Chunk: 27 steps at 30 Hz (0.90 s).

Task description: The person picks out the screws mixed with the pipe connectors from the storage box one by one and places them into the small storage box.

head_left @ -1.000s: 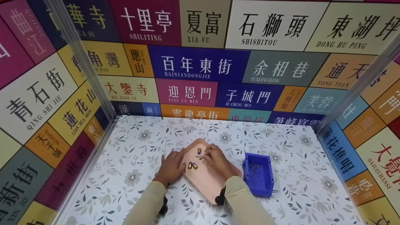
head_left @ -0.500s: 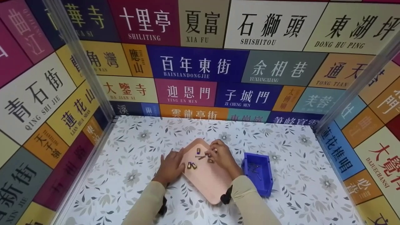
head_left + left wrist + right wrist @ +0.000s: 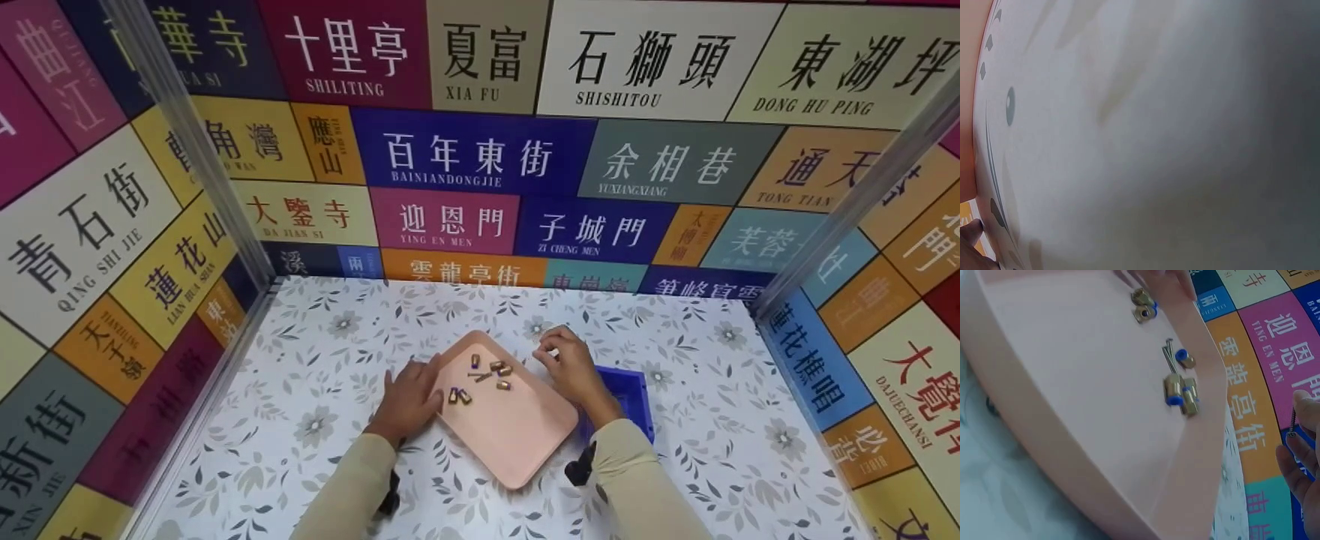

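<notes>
My right hand (image 3: 574,367) pinches a screw (image 3: 1292,421) between thumb and finger, as the right wrist view shows. It hovers beyond the tray's right edge, partly over the blue bin (image 3: 636,386). Fingers of my left hand (image 3: 409,401) lie along the left edge of the pink tray (image 3: 502,442), straight or only lightly bent. Several brass fittings (image 3: 1174,388) with blue collars lie in the tray. Among them are a few loose screws (image 3: 1169,357). My forearm and hand hide part of the bin, including the screws inside it. The left wrist view mostly shows blurred tabletop.
The table (image 3: 315,352) wears a white leaf-patterned cover. Panels with printed characters (image 3: 472,150) wall it in at the back and both sides. Clear corner strips (image 3: 217,172) stand where the walls meet.
My right hand has left the fittings in the tray and moved right, toward the bin, with a screw. More fittings and screws show in the tray. The left hand stays put.
</notes>
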Tool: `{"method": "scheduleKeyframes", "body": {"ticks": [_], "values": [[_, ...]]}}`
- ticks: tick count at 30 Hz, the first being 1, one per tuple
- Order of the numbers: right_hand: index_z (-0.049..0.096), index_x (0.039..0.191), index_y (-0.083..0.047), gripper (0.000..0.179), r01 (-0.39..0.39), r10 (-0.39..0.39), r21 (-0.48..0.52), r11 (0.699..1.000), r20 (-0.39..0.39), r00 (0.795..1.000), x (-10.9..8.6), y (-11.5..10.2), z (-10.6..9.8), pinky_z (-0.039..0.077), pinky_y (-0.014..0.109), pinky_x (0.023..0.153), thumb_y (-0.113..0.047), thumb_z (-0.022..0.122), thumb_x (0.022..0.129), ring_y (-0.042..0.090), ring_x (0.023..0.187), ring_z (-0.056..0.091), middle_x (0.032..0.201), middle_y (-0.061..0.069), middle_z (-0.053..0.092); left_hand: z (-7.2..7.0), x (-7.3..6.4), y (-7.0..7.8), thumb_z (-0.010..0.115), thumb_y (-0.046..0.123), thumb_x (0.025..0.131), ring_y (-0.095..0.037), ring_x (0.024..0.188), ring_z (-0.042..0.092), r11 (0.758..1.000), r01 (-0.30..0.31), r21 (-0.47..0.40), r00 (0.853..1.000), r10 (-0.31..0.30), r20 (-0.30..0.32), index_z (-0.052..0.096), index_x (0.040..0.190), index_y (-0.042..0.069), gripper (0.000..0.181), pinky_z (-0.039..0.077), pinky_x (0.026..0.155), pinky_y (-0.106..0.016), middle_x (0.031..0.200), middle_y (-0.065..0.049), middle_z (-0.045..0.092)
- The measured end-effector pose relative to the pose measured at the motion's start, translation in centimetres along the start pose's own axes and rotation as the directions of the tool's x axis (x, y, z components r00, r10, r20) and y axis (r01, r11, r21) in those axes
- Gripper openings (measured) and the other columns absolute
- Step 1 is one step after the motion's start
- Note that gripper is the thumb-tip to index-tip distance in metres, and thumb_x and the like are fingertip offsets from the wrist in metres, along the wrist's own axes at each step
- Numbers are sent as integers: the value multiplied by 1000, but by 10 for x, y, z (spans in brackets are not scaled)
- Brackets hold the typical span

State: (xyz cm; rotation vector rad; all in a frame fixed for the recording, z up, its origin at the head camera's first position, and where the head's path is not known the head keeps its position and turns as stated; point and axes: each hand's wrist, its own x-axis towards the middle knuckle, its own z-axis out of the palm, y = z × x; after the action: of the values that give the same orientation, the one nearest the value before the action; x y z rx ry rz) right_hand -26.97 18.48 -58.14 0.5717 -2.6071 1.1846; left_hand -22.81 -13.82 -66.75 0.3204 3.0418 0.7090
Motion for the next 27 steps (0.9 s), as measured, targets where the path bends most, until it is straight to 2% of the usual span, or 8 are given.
{"method": "scheduleKeyframes", "body": {"ticks": [7,14,24,27], "values": [[66,76,-11,19,-79,78,-21,997,-6,997,-7,13,-30,54,28,71,-10,72,94,21,96,63,108,6,63,0,1,-1,39,50,102,-26,156,27,1000,27,-4,999,-27,29,15,165,33,70,7,125,-68,161,-3,41],[65,75,-10,21,-69,66,-71,995,-36,997,-16,32,-53,51,27,69,-13,73,94,21,96,63,105,7,64,1,1,1,37,51,102,-27,157,25,999,39,23,998,-40,44,13,165,33,70,7,125,-67,163,-3,38],[65,76,-11,19,-111,106,-114,987,-44,993,-32,50,-72,50,27,71,-11,73,94,20,93,62,104,6,64,3,2,-1,38,50,102,-28,157,25,999,37,18,999,-38,39,14,165,33,70,6,125,-68,163,-3,38],[65,77,-11,19,-127,123,-122,984,-34,992,-35,53,-75,51,28,73,-13,73,94,21,96,63,106,6,64,2,1,-1,41,47,102,-28,154,30,1000,17,-4,1000,-17,18,17,165,30,69,7,124,-70,160,-5,42]]}}
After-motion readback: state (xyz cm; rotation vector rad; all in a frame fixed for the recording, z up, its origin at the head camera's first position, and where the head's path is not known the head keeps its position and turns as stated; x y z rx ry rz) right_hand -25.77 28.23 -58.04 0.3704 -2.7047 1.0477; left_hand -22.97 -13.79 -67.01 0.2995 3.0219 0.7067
